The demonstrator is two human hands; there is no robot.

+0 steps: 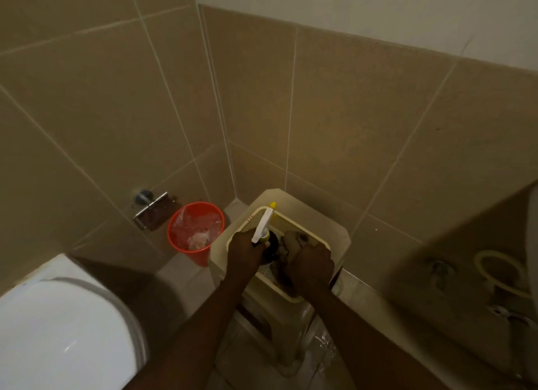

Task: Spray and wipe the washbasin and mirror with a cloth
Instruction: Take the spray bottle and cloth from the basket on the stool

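Reaching down into a cream mesh basket (291, 225), a person works with both bare arms stretched forward in a tiled bathroom corner. The left hand (244, 251) is closed around the neck of a spray bottle (263, 229), whose white trigger head and yellow nozzle tip point away toward the wall while its dark body stands inside the basket. The right hand (311, 269) is clenched on a crumpled brownish cloth (294, 244) that lies in the basket just beside the bottle; how much of the cloth is in the fist cannot be told in the dim light. The basket sits on top of a beige plastic stool (326, 221), which stands on the floor against the tan wall. To the left of the stool, on the floor in the corner, stands a red bin (177, 241) lined with clear plastic and holding some crumpled waste. A metal paper holder (150, 208) is fixed to the wall beside the bin. A white toilet (58, 331) fills the lower left, and a pale hose (495, 269) loops along the wall at right near metal fittings. The floor beside the stool's legs shines wet.
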